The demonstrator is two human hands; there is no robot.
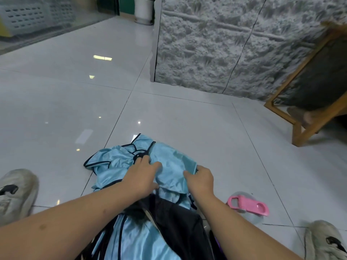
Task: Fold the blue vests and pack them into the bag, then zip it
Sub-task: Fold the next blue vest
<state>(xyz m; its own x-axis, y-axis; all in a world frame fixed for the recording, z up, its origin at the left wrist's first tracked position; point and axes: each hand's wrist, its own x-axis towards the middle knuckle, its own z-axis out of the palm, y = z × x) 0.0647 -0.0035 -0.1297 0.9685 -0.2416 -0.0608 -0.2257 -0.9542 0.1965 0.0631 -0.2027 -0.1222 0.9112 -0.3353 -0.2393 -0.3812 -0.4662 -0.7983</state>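
Glossy white tile floor (169,113); blue vests (116,166) heaped w/ dark bag (174,218). Left hand (142,175) presses flat on fabric; right hand (201,182) pinches vest edge.

A pile of vests (120,166) lies on the floor (56,102) at lower centre, with the bag (176,220) below it. A bottle (247,207) lies right of the bag. Shoes sit at the lower left (16,194) and lower right (324,241) corners, a chair (308,117) at the right edge.
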